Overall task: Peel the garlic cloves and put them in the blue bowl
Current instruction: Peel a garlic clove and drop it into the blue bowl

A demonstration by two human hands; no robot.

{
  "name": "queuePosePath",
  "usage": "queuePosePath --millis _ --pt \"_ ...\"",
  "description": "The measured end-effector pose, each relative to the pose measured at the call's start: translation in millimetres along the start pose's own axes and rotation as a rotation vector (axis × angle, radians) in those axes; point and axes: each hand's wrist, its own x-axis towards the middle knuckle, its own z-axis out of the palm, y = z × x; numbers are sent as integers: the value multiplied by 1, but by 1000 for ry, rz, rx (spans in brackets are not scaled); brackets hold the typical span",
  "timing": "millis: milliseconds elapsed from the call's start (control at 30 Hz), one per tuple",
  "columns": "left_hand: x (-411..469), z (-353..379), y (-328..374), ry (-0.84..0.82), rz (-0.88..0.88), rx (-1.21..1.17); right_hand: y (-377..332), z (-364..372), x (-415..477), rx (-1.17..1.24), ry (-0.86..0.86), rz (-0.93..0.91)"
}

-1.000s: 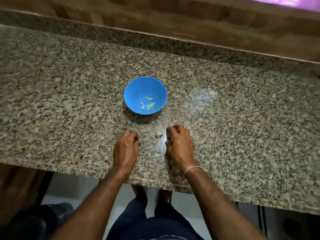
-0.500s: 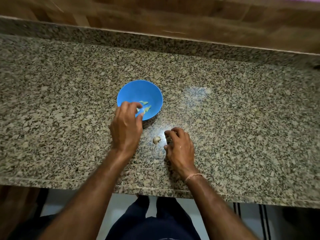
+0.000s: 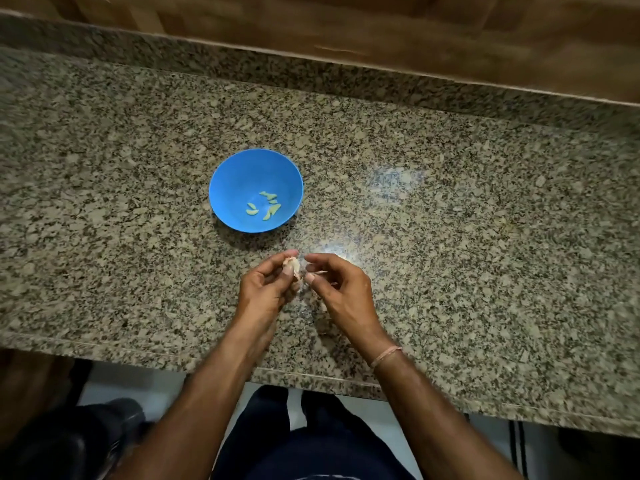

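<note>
**Garlic clove [image 3: 291,264] pinched between two hands, just below the blue bowl [image 3: 228,181]**

The left hand [image 3: 266,292], in the lower middle of the frame, has its fingers [image 3: 277,263] curled in. Its thumb and forefinger close tightly on the pale, unpeeled garlic clove, which sticks out at their tips. The right hand [image 3: 343,292] sits just beside it to the right. Its forefinger and thumb are drawn together in a narrow pinch on a thin strip of skin [image 3: 320,272] that points toward the clove, and its other fingers are loosely bent underneath. I cannot tell whether the strip is joined to the clove.

The clove is in the small space where the two sets of fingertips meet. The blue bowl stands on the speckled granite worktop [image 3: 450,220], near the hands and above and slightly left of them, with several peeled cloves [image 3: 265,206] lying at its bottom. A thin band [image 3: 386,355] circles the right wrist.
</note>
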Motion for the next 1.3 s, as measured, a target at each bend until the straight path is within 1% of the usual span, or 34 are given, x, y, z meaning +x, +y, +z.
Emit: queuePosePath --millis 33,100,267,367,467,567,667,900,1067,1300 --pt "-3 2 0 -27 -1 -66 -4 0 -2 43 -6 -16" --pt "-9 6 2 -68 37 -103 -13 1 -4 75 1 -54" --pt "-18 11 8 -127 155 -38 -23 -2 -5 69 56 -96" --pt "-23 13 10 -153 175 -54 -27 -6 -5 41 61 -117" --pt "-27 15 8 -119 180 -71 -30 -6 -6 2 58 -145" --pt "-30 17 5 -105 185 -78 -34 -5 -7 21 47 -127" --pt "-33 17 3 -75 207 -47 -36 -4 -7 -9 31 -115" --pt "-34 17 -3 41 232 55 -34 10 -12 -104 101 -70" --pt "-33 15 -6 94 229 119 -28 14 -13 -155 74 -12" --pt "-29 11 -15 150 234 195 -19 18 -13 -131 16 85"
